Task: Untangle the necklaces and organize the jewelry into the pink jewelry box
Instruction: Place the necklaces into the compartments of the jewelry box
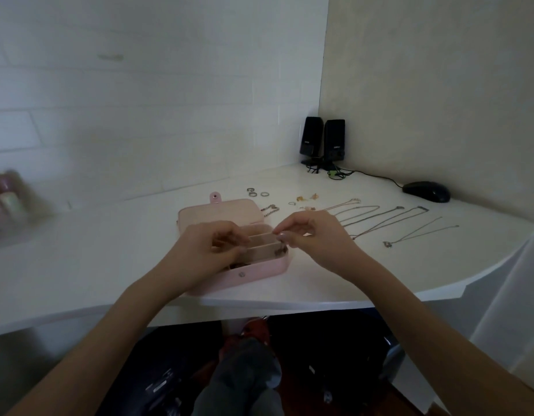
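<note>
my left hand (213, 244) is curled down over the open pink jewelry box (229, 253), fingers bent into the left compartments; i cannot tell whether they hold anything, they hide it. my right hand (312, 235) hovers at the box's right rim, thumb and forefinger pinched narrow, probably on a fine chain or a divider, though what sits between them is too small to see. i think i'm settling a piece into a slot, one hand steadying while the other feeds.

the box sits close to the desk's (349, 280) front edge, lid folded back toward the wall, so there's little room to pull it nearer without tipping it off. the necklaces (388, 219) lie stretched out in separate lines toward the right edge, kept apart so they won't knot again. the rings (255, 192) and small earrings (304, 199) wait just behind the lid. the bare desk between box and chains gives my right hand a clear sweep. speakers (322, 141) and a mouse (426, 191) sit off in the back corner, out of the way.
</note>
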Motion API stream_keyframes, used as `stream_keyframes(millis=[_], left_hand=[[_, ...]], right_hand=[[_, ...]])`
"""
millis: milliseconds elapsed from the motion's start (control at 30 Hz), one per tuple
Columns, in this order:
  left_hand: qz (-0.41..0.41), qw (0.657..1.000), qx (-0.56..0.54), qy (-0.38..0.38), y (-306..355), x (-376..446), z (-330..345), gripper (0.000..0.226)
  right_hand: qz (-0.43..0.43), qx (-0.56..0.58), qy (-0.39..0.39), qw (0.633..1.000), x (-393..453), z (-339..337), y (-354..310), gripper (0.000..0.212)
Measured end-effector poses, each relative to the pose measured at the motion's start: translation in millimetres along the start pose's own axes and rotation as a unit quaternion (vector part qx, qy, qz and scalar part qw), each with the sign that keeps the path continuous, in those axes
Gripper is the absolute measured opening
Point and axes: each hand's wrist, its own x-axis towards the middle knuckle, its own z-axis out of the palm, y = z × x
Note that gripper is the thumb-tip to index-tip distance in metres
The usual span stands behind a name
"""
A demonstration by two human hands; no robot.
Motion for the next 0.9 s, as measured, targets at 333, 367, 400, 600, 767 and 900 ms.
stream_keyframes(millis=[333,367,400,600,767,900], left_hand=[[0.039,0.999,0.017,-0.021,5.4,15.1,21.1,0.032],[0.044,0.999,0.008,-0.028,9.8,18.3,25.5,0.027],[0.047,0.998,0.002,-0.034,14.1,22.4,30.2,0.022],[0.089,0.990,0.019,-0.104,39.5,59.1,67.4,0.025],[0.118,0.987,-0.016,-0.107,57.8,75.5,113.5,0.029],[0.125,0.987,-0.014,-0.102,65.4,72.6,146.8,0.034]], right_hand=[[0.058,0.112,-0.005,0.992,-7.2,-13.7,21.5,0.017],[0.068,0.106,-0.001,0.992,-7.7,-16.2,25.5,0.017],[0.072,0.092,0.003,0.993,-8.5,-19.8,29.4,0.016],[0.056,-0.165,0.129,0.976,-27.8,-77.0,60.8,0.017],[0.166,-0.266,0.130,0.941,-50.9,-108.8,82.6,0.022],[0.154,-0.266,0.176,0.935,-49.2,-103.0,86.3,0.016]])
